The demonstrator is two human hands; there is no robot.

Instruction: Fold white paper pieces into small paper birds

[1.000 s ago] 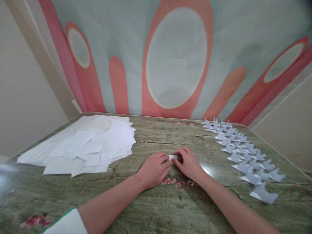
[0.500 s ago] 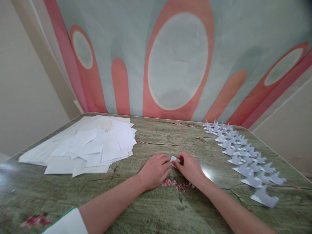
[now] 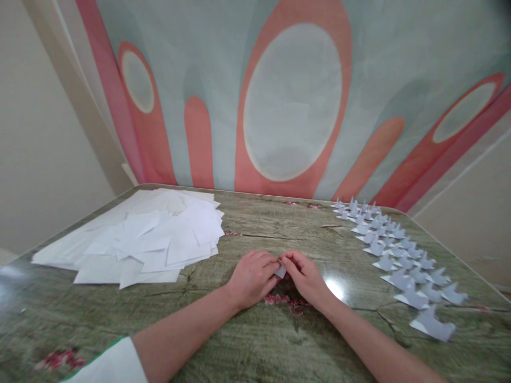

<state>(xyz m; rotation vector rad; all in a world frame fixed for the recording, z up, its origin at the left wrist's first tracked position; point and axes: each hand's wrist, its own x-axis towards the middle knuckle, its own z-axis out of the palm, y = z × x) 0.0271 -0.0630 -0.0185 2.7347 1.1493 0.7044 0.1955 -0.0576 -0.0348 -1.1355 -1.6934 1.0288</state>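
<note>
A small folded piece of white paper [image 3: 281, 271] is pinched between my two hands, just above the middle of the table. My left hand [image 3: 253, 279] grips its left side with fingers closed. From the other side my right hand [image 3: 304, 276] holds its upper right edge between thumb and fingers. My hands cover most of the paper, so its full shape is hidden.
A broad, untidy pile of white paper sheets [image 3: 147, 234] covers the table's left side. Several folded paper birds [image 3: 433, 323] stand in rows along the right. The wood-grain table [image 3: 255, 340] ends at a patterned backdrop [image 3: 223, 122].
My right hand has shifted slightly left, closer to my left hand. The paper between them has turned and now points downward, with less of it showing above the fingers.
</note>
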